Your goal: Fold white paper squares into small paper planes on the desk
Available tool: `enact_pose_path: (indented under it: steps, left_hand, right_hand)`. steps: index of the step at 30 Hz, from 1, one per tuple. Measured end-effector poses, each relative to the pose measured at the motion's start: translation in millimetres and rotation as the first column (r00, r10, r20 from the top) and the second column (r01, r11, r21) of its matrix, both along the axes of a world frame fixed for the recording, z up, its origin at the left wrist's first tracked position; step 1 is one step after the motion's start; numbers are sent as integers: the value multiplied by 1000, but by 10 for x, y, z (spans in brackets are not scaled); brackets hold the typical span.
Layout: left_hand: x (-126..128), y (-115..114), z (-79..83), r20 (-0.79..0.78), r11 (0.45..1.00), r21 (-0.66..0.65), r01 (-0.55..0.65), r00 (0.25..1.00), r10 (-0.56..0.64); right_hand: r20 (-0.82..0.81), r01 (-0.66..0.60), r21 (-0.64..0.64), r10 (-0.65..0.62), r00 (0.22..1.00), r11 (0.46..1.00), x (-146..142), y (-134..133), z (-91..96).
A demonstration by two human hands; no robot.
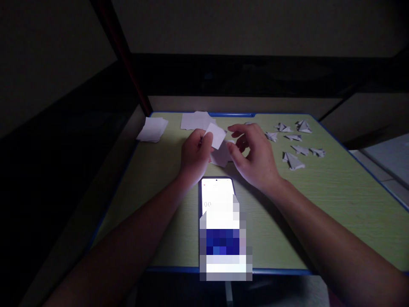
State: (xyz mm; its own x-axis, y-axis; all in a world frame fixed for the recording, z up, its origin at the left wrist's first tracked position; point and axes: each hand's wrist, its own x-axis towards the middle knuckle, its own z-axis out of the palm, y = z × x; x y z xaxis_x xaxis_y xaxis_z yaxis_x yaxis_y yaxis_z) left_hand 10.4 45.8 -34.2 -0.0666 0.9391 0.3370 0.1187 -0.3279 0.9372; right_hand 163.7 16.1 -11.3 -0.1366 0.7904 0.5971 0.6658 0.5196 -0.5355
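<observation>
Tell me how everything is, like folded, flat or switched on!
Small white paper piece: held, visible face looks flat
Left hand: closed on that piece
Right hand: open, fingers curved
Dark-edged rectangular phone: screen up, lit, lower part pixelated
White paper stack at far left: flat, edges uneven
White paper sheets at the far edge: flat, overlapping
Small white paper shapes on the right: folded, spread out

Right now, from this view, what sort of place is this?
Probably a dim indoor room, perhaps at home: a blue-edged table bears a lit phone and folded paper pieces.
</observation>
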Motion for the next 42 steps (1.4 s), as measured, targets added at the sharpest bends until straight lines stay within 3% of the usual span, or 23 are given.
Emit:
enact_pose_path:
  steps: [5, 14, 19, 26, 32, 42]
  left_hand:
    - [1, -30, -3, -81, 999, 22, 28, 996, -26]
    - [4, -29, -20, -46, 999, -23, 44, 998, -45]
    - [15, -23, -11, -58, 998, -45, 40, 997, -43]
    - [31, -108, 31, -163, 992, 69, 104, 982, -92]
    - [47, -190, 65, -185, 978, 92, 186, 968, -167]
    - [60, -178, 55, -183, 990, 41, 134, 975, -124]
  right_hand:
    - [-105, -2, 4, 3, 994, 1000, 4, 83, -94]
    - [-251, -43, -96, 18, 968, 994, 9, 120, -169]
    - [-261, -59, -66, 40, 965, 996, 24, 135, -182]
    - [-352, -14, 2, 14, 936, 1000, 18, 145, -150]
    - [-269, -43, -72, 22, 963, 996, -3, 99, -115]
    - [-218, -57, -81, 38, 975, 995, -18, 84, -110]
